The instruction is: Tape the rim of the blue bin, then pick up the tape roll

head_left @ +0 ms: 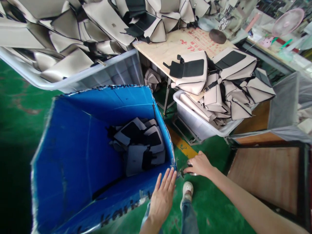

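Both hands are down at the near right corner of the big blue bin (80,152). The left hand (162,195) is flat and open, fingers spread against the outside of the bin's near wall just below the rim, holding nothing. The right hand (199,165) is just beside that corner, fingers curled over something small and dark – it's too small to tell what it is, and I can't tell whether it's actually gripped or just touched.

My take on doing this bit well: keep the flat palm steady on the wall so the corner doesn't flex, and work with the fingertips of the other hand. That corner edge looks frayed, so I'd keep fingers off the ragged bit.

Containers:
- The blue bin stands on the green floor (19,107), mostly empty, with a small heap of beige-and-black bag pieces (141,143) at the bottom on the far right side.
- A white tub (102,73) at upper left is piled way over its rim with the same beige pieces.
- Another white tub (195,122), to the right of the bin, is also overflowing – its stack leans against the plywood surface (168,48), which carries a few more pieces.

A shoe (187,190) shows just below the hands.
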{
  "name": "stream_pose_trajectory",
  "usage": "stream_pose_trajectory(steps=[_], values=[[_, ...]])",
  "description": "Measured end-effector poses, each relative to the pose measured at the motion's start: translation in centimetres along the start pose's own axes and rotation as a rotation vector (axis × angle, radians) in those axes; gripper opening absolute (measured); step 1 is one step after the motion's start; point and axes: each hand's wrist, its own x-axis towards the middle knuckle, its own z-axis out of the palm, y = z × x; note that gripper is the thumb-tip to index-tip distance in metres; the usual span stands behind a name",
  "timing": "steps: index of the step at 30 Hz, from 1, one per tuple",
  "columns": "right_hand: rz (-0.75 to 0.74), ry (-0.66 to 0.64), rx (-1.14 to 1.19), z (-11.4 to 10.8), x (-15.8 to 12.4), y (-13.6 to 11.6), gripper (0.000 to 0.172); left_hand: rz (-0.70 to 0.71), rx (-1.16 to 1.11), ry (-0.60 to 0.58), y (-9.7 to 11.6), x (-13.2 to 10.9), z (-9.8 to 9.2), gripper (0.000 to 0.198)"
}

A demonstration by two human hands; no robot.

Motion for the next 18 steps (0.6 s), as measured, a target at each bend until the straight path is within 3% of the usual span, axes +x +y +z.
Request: stream_pose_trajectory(steps=[3, 7, 9, 13, 16, 18], values=[[0.004, -0.024, 0.057, 0.2, 0.4, 0.7, 0.061, -0.082, -0.055, -0.062, 0.5, 1.9, 1.6, 0.05], [0.015, -0.045, 0.152, 0.5, 0.6, 1.4, 0.059, -0.079, -0.064, -0.158, 0.2, 2.2, 2.7, 0.043], [0.005, -0.033, 0.214, 0.7, 0.8, 1.6, 0.055, -0.059, -0.047, -0.124, 0.1, 2.1, 2.2, 0.043], [-0.035, 0.039, 0.337, 0.8, 1.1, 2.6, 0.047, -0.116, 0.005, 0.064, 1.5, 3.8, 0.1, 0.061], [-0.042, 0.128, 0.383, 0.6, 0.5, 4.1, 0.038, 0.069, -0.028, 0.093, 3.3, 7.5, -0.4, 0.057], [-0.038, 0.187, 0.389, 0.6, 0.0, 5.2, 0.031, 0.217, -0.06, 0.081, 4.4, 11.0, 0.3, 0.051]])
